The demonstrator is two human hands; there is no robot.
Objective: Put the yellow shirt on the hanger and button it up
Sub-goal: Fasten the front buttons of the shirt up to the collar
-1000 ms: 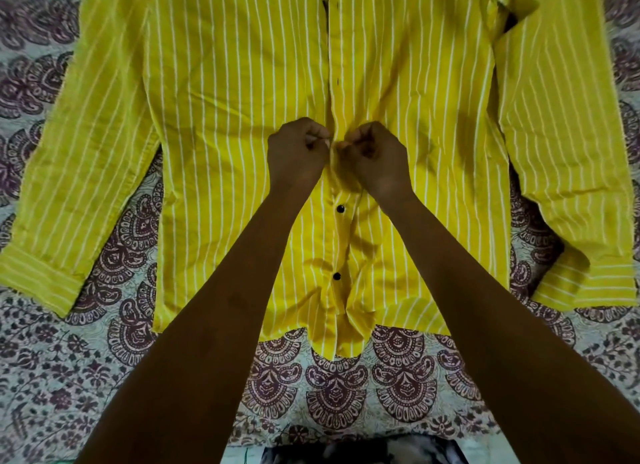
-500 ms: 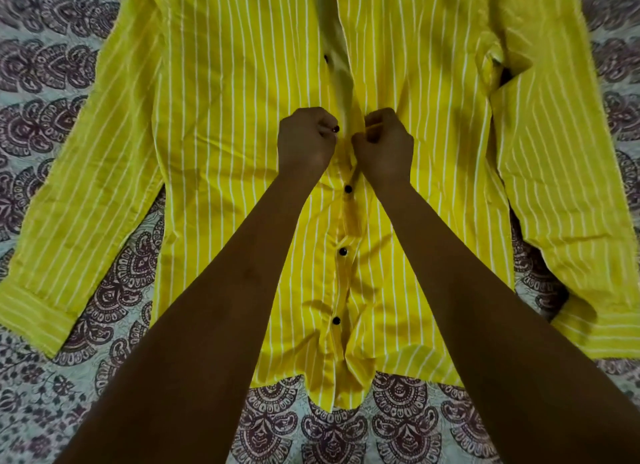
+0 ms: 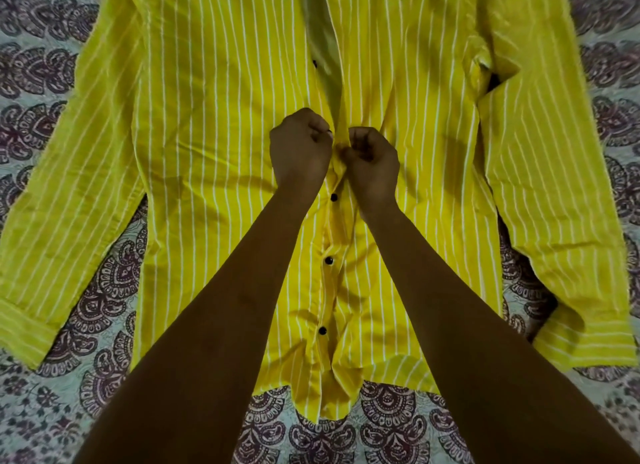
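Observation:
The yellow shirt with white stripes lies flat, front up, sleeves spread to both sides. Three black buttons are fastened on the lower placket. Above my hands the front is still apart, showing the inside and one loose black button. My left hand pinches the left edge of the placket. My right hand pinches the right edge, right beside the left. What sits between the fingertips is hidden. No hanger is in view.
A bedsheet with a dark purple paisley print on pale ground lies under the shirt. The right sleeve is folded with a dark gap near the armpit. The left sleeve runs down to the left edge.
Both hands have moved up the placket from the lower part. One more black button now shows fastened below them. The view has shifted so the shirt sits lower in frame.

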